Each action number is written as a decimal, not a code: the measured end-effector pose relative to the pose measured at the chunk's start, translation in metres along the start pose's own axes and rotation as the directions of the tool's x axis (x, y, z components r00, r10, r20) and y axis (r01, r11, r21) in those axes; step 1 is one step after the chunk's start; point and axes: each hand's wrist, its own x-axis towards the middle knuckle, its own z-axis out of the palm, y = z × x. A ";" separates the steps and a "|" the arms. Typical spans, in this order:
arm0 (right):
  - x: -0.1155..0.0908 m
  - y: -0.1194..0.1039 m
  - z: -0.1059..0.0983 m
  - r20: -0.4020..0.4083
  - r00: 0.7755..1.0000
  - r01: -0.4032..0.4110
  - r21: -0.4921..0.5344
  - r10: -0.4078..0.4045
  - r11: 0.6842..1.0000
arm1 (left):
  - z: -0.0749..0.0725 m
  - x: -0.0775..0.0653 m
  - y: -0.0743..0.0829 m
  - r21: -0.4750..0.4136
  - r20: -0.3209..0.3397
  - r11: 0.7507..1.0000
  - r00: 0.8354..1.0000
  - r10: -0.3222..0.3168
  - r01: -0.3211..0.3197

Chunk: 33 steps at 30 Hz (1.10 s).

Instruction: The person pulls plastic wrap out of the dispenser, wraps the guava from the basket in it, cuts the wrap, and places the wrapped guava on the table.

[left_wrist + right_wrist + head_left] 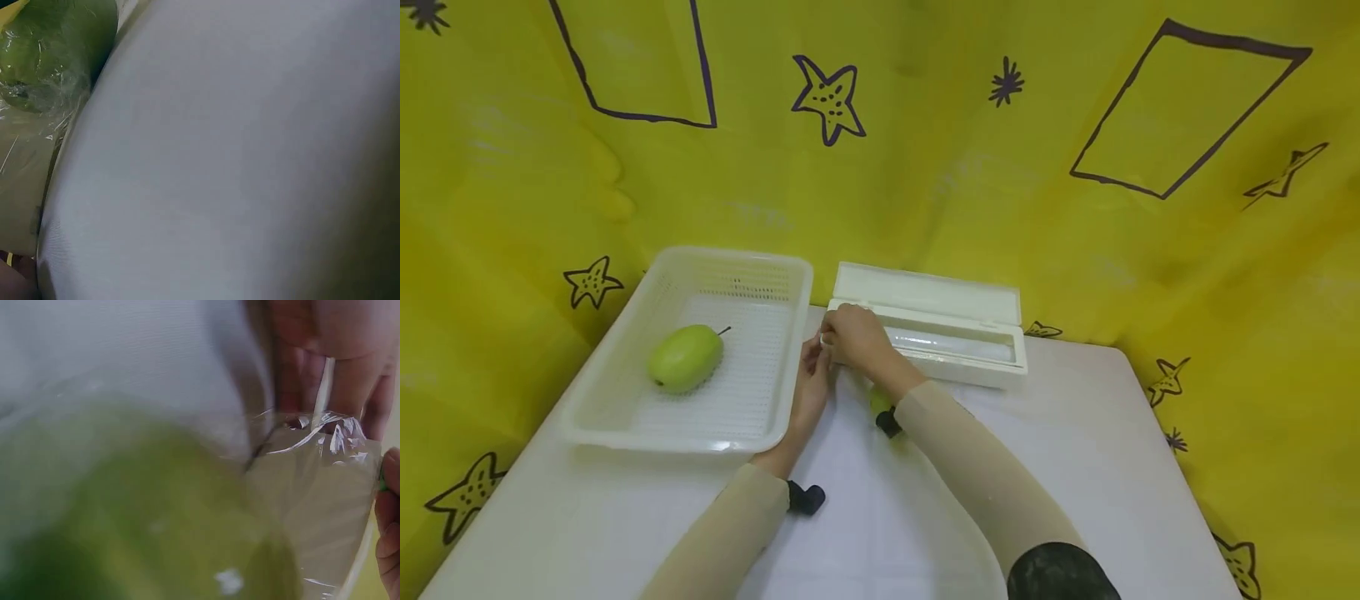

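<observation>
At the near left corner of an open white cling film dispenser [947,365], my two hands meet. My right hand [859,337] reaches over that corner, and its fingers [389,540] pinch a small green piece [383,482] at the edge. Lower and to the left, my left hand [808,392] has its fingers [350,375] at a bunched edge of clear cling film [340,434]. A green fruit [59,50] is wrapped in film. It lies under my right wrist, mostly hidden in the head view and blurred close up in the right wrist view.
A white basket [625,433] stands on the left of the white table [1075,450], close against my left hand, with a green fruit [687,358] in it. The dispenser's raised lid [928,289] leans back near a yellow patterned curtain [917,167].
</observation>
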 end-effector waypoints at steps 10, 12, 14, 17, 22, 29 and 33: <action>-0.038 0.018 -0.007 -0.050 0.997 -0.063 0.074 0.067 0.995 | 0.015 -0.005 -0.002 0.073 0.001 0.990 0.993 0.119 -0.119; -0.053 0.024 -0.007 -0.060 0.993 -0.099 0.065 0.103 0.993 | 0.015 -0.005 -0.001 0.084 0.022 0.987 0.991 0.135 -0.136; -0.067 0.029 -0.006 -0.051 0.991 -0.122 0.034 0.124 0.992 | 0.015 -0.004 0.000 0.087 0.042 0.988 0.991 0.127 -0.130; -0.085 0.033 -0.005 -0.020 0.994 -0.107 -0.013 0.107 0.994 | 0.015 -0.003 0.002 0.115 0.039 0.988 0.994 0.104 -0.107; -0.107 0.034 -0.004 -0.052 0.997 -0.052 -0.014 0.051 0.999 | 0.012 -0.002 0.003 0.123 0.040 0.988 0.995 0.089 -0.094; -0.133 0.026 0.004 -0.191 0.978 0.081 -0.005 -0.081 0.997 | 0.008 -0.014 0.008 0.103 0.013 0.989 0.994 -0.109 0.107; -0.147 0.023 0.001 -0.279 0.951 0.150 0.045 -0.132 0.988 | 0.018 -0.043 0.018 0.107 -0.061 0.970 0.975 -0.214 0.219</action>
